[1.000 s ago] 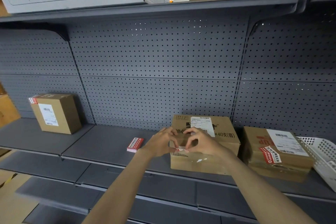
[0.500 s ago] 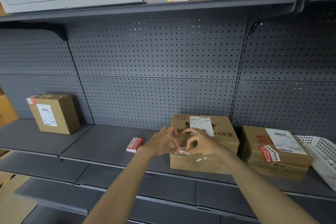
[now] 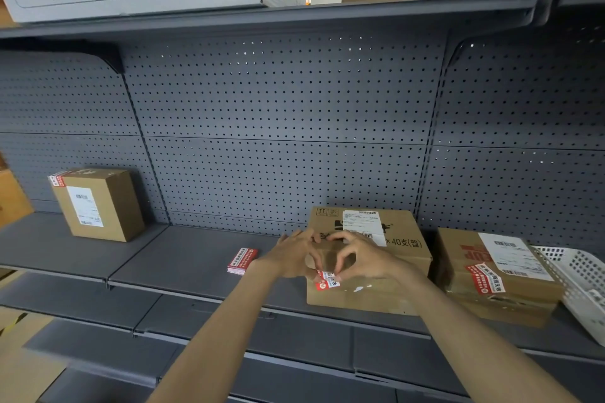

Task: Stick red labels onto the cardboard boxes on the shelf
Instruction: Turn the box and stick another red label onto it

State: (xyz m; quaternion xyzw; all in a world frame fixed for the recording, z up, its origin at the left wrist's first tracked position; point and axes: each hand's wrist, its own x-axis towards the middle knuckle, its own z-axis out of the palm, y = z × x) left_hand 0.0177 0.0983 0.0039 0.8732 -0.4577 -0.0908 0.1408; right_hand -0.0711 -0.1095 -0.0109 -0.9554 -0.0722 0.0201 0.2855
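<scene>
Hardly moved since a moment ago: left hand (image 3: 291, 258) and right hand (image 3: 363, 262), fingers curled, pinching small red-and-white paper label (image 3: 328, 282) at front top edge of brown cardboard box (image 3: 404, 260) on grey metal shelf (image 3: 183, 258).

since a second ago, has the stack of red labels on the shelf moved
No: the stack of red labels sits where it was, left of the middle box.

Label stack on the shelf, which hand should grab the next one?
Probably left: the left hand sits beside the label stack, while the right hand is farther off, pinching the red label on the middle box.
</scene>
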